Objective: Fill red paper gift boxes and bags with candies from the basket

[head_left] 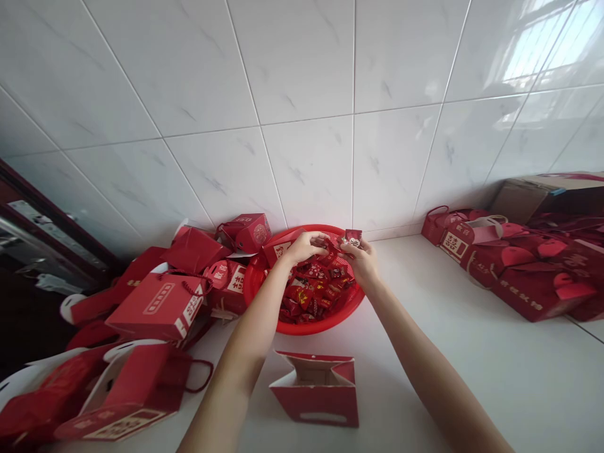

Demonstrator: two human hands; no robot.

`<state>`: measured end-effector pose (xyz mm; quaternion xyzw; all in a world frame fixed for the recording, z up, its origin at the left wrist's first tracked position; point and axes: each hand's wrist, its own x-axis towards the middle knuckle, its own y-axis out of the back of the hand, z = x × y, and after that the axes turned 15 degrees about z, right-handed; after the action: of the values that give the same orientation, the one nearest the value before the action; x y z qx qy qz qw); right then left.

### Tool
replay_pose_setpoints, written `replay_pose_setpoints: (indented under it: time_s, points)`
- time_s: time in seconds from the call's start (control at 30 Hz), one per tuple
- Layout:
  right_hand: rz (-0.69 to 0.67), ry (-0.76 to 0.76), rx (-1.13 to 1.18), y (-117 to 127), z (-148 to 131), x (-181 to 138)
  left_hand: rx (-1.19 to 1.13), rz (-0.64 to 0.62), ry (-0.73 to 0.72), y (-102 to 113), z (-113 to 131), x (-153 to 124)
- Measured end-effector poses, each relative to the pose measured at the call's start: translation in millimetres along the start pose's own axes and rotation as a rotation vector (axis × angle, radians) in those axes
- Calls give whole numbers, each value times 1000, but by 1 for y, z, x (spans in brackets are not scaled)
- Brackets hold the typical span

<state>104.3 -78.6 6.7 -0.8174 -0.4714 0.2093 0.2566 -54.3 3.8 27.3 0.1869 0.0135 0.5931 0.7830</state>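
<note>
Both my arms reach out over a round red plastic basket (289, 326) full of small red wrapped candies (315, 290). My left hand (304, 246) has its fingers curled down, pinching at the candies at the far side of the basket. My right hand (361, 260) is closed on a small red candy packet (352, 238) held above the basket's right rim. In front of the basket an open red paper gift box (315, 389) stands upright on the white counter (472, 352), its top flaps spread.
A heap of red gift boxes with cord handles (163, 305) lies to the left of the basket. More flat red boxes (514, 267) and a cardboard carton (542, 192) sit at the right. A white tiled wall (302, 94) rises behind.
</note>
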Motion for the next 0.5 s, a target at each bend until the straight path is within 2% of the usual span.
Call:
replay_pose_setpoints:
  time_s: [0.37, 0.5]
  points:
    - [-26, -29, -7, 0, 0, 0, -109, 100, -19, -1, 3, 0]
    - [-18, -28, -13, 0, -1, 0, 57, 136, -41, 0, -1, 1]
